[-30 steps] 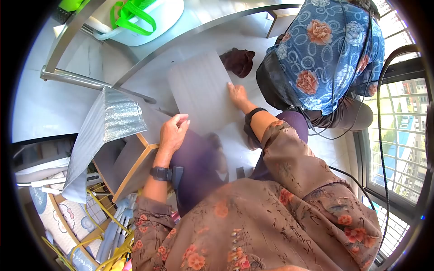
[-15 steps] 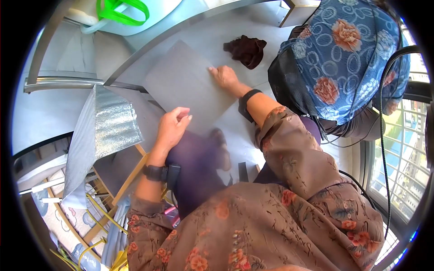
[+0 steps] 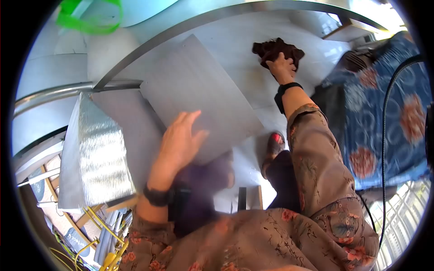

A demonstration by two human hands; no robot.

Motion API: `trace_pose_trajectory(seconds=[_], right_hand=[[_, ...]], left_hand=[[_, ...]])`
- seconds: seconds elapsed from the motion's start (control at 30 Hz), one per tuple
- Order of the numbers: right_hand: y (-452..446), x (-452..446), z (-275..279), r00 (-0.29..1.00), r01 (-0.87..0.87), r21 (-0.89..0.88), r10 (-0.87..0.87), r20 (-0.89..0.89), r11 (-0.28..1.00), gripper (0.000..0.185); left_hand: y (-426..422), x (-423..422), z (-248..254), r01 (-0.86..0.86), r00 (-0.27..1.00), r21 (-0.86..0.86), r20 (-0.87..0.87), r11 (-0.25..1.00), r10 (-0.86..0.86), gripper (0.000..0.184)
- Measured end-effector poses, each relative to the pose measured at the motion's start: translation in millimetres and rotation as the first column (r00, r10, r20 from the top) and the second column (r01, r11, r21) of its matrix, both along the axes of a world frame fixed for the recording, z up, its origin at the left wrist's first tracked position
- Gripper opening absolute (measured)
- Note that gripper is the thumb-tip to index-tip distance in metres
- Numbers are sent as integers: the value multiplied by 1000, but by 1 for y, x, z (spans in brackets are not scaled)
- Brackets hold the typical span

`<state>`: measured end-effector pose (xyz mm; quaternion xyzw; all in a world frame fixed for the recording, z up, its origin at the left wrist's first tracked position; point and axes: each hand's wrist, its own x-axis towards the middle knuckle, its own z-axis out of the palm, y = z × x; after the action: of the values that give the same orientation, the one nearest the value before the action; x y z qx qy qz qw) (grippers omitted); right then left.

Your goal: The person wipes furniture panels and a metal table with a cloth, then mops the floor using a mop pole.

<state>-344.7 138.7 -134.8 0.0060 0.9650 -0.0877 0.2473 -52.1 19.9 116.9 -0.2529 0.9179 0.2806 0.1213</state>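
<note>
The cloth (image 3: 270, 50) lies under the right hand (image 3: 282, 68), its grip I can't tell, and the board (image 3: 203, 86) by the spread left hand (image 3: 181, 140) might slip if neither hand holds it.

The head camera faces forward and down. A brown floral-print cloth top (image 3: 253, 241) is near, the pale, glossy floor (image 3: 239, 58) farther.
</note>
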Motion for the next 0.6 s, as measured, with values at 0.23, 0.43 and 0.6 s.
trace_pose_trajectory(seconds=[0.23, 0.43, 0.6], right_hand=[[6, -20, -84, 979, -62, -209, 19, -204, 976, 68], [-44, -31, -89, 852, -432, -470, 176, -494, 770, 34], [-176, -10, -44, 624, -781, -358, 601, -500, 512, 26]], left_hand=[[-11, 6, -30, -102, 995, -6, 10, 995, 103, 46], [-14, 19, -30, -143, 988, 45, 69, 989, 140, 47], [-13, 35, -22, -208, 976, 178, 109, 962, 190, 43]])
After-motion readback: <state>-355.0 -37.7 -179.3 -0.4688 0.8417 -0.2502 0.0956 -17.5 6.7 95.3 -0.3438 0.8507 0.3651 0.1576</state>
